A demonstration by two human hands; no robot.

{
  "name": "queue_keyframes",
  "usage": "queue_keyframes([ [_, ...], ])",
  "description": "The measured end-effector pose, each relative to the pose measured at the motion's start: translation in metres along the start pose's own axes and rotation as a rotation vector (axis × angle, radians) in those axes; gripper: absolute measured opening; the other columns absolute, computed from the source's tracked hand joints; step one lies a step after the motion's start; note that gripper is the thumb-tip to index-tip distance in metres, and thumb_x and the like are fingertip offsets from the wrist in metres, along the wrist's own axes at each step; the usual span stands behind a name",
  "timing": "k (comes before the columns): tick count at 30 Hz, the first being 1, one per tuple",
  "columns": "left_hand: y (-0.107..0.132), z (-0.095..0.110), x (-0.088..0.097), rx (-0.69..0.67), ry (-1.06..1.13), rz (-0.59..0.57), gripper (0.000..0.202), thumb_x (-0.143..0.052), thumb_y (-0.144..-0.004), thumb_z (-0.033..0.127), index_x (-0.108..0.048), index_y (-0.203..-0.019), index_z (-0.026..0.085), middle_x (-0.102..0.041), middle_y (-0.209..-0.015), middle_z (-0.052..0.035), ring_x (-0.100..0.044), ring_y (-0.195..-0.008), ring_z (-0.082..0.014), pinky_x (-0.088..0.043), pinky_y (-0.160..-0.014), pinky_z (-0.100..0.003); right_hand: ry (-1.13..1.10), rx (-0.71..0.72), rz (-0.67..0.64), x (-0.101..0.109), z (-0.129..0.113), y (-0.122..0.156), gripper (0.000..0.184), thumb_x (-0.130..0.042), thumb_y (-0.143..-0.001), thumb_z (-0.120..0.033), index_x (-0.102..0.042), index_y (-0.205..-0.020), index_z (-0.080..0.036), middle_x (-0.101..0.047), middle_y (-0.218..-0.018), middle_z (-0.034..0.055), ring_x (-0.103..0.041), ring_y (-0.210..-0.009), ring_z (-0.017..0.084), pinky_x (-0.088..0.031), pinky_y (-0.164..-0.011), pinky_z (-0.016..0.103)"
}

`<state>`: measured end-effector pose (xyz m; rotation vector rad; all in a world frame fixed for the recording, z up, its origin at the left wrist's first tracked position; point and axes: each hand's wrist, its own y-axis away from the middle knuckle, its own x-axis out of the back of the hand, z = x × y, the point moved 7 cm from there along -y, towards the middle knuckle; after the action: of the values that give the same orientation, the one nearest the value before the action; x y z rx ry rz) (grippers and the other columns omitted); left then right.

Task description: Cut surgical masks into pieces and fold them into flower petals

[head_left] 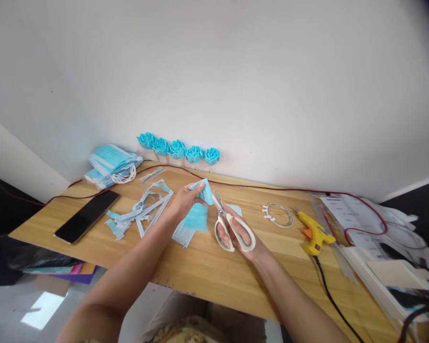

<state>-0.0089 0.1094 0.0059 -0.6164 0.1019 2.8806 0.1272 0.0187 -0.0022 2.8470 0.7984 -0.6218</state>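
My left hand pinches a small folded piece of blue mask fabric above the wooden table. In my right hand is a pair of scissors with white handles, fingers through the loops. The blades point up and to the left, slightly parted, close beside the fabric's right edge. Under my hands lie flat pieces of blue fabric and a whitish piece. A tangle of cut mask strips rests left of my left forearm.
Several blue fabric flowers on sticks lean against the wall. A stack of face masks and a black phone lie at left. Rightward are a wire ring, a yellow glue gun with its cord, and a white tray.
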Motion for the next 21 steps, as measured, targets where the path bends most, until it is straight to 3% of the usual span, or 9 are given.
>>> queue_keyframes([
  [12,0.004,-0.003,-0.008,0.013,-0.017,-0.036,0.047,-0.083,-0.058,0.053,-0.070,-0.073,0.010,-0.064,-0.063,-0.0035,-0.059,-0.058,-0.0143,-0.054,-0.054,-0.028,0.023,0.074,-0.023,0.003,-0.003,-0.002,0.059,-0.053,-0.089,-0.059,-0.044,-0.131,-0.020,-0.050,-0.061,-0.0041,-0.040,-0.045,0.010,-0.031,-0.038,0.021],
  [21,0.006,-0.005,-0.015,0.068,0.033,-0.172,0.045,-0.085,-0.062,0.041,-0.070,-0.091,0.010,-0.070,-0.076,-0.0043,-0.065,-0.068,-0.0157,-0.056,-0.063,-0.030,0.018,0.061,-0.029,0.004,-0.006,-0.001,0.060,-0.056,-0.087,-0.059,-0.045,-0.132,-0.021,-0.052,-0.068,-0.0019,-0.042,-0.049,0.010,-0.034,-0.041,0.022],
])
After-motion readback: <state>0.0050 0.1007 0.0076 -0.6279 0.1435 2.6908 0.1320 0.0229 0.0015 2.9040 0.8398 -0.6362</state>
